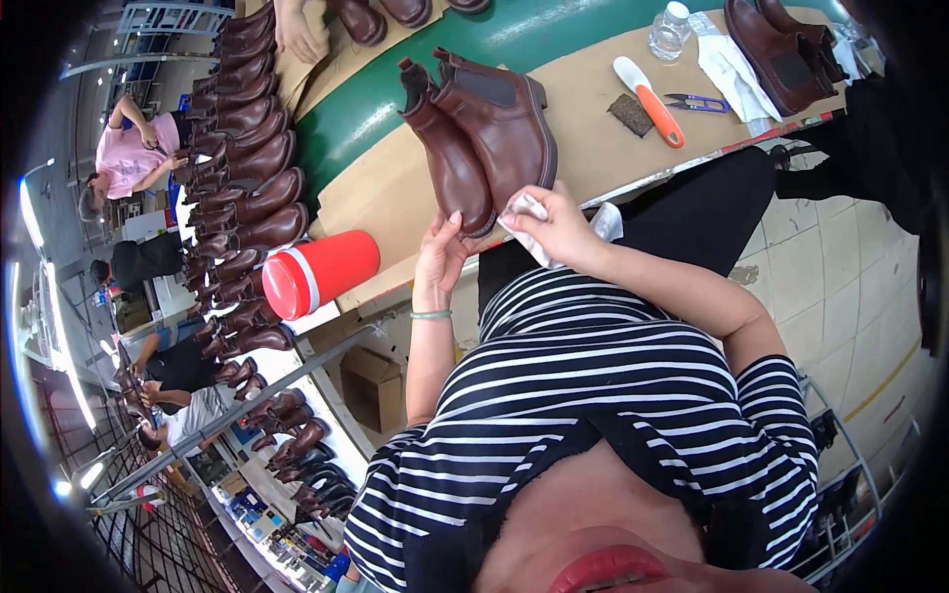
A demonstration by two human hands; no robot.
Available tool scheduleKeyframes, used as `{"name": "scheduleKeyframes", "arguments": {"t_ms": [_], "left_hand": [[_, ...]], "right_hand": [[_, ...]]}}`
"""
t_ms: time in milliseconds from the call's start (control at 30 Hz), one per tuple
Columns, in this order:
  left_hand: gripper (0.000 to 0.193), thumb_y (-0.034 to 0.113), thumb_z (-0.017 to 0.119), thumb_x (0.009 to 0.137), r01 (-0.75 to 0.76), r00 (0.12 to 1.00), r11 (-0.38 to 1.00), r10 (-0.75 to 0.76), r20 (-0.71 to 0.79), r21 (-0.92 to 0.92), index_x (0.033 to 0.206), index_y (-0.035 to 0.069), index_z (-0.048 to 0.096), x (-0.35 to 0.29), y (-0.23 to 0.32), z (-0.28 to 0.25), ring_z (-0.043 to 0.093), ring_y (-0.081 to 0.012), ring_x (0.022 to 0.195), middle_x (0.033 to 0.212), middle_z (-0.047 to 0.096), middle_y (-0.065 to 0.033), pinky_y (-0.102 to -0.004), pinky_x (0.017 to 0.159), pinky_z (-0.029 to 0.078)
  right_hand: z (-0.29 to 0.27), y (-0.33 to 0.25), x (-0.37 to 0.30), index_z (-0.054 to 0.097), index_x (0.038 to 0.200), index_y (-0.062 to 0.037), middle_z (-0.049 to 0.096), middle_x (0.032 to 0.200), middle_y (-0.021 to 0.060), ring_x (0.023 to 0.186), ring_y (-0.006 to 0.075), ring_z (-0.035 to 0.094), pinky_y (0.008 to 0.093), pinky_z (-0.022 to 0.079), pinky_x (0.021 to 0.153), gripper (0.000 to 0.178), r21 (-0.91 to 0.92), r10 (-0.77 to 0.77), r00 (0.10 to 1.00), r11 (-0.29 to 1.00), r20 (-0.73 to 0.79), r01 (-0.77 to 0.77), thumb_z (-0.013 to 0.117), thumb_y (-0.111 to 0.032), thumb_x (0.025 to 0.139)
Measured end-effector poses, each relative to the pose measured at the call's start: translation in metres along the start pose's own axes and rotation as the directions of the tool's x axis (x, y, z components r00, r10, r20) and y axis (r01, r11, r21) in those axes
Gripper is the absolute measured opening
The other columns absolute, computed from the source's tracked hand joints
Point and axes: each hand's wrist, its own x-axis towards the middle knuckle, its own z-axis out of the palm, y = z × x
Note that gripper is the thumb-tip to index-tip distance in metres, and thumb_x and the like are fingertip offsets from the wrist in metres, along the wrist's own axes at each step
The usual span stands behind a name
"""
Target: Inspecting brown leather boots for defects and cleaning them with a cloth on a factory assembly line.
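Brown boots (509,133) stand at the bench's (588,148) near edge. Left hand (442,255), half-curled, touches one toe, firmness unclear; right hand (565,235) pinches white cloth (529,207). Steady support and a clean fold seem advisable.

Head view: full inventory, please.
brown leather boots: two, brown, centre
more brown footwear: many, brown, left and right
crumpled white cloth: one, white, right grip
red cylindrical container: one, red, left
brown rectangular pad: one, brown, right
long orange tool: one, orange and white, beside pad
blue metal snips: one, blue, right
clear bottle: one, colourless, upper right
green worktop: one, green, top
other people: several, varied clothing, left
left grip: one, bare, at boot toes
right grip: one, bare, by boots
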Motion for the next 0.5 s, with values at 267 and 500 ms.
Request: {"name": "scheduleKeyframes", "arguments": {"t_ms": [267, 500], "left_hand": [[0.057, 0.002, 0.072, 0.081, -0.220, 0.905, 0.964, 0.258, -0.338, 0.146, 0.126, 0.001, 0.036, -0.010, -0.006, 0.033, 0.061, -0.0219, 0.103, 0.116, 0.058, -0.0153, -0.0360, 0.088, 0.053], [0.063, 0.003, 0.077, 0.078, -0.475, 0.747, 0.776, 0.605, -0.276, 0.414, 0.124, 0.000, 0.033, -0.011, -0.025, 0.056, 0.061, -0.0189, 0.100, 0.112, 0.057, -0.0144, -0.0297, 0.086, 0.051]], "right_hand": [[0.020, 0.039, 0.011, 0.068, 0.101, -0.0049, 0.055, 0.101, 0.0235, 0.099, 0.0362, 0.055, 0.0399, 0.044, 0.091, 0.035, 0.065, 0.068, 0.997, 0.995, 0.047, -0.071, 0.074, -0.029, 0.077], [-0.005, 0.017, 0.001, 0.064, 0.099, -0.0046, 0.066, 0.086, 0.0022, 0.075, 0.0106, 0.061, 0.0250, 0.047, 0.066, 0.018, 0.466, 0.307, 0.920, 0.795, 0.243, -0.389, 0.071, -0.011, 0.083]]}}
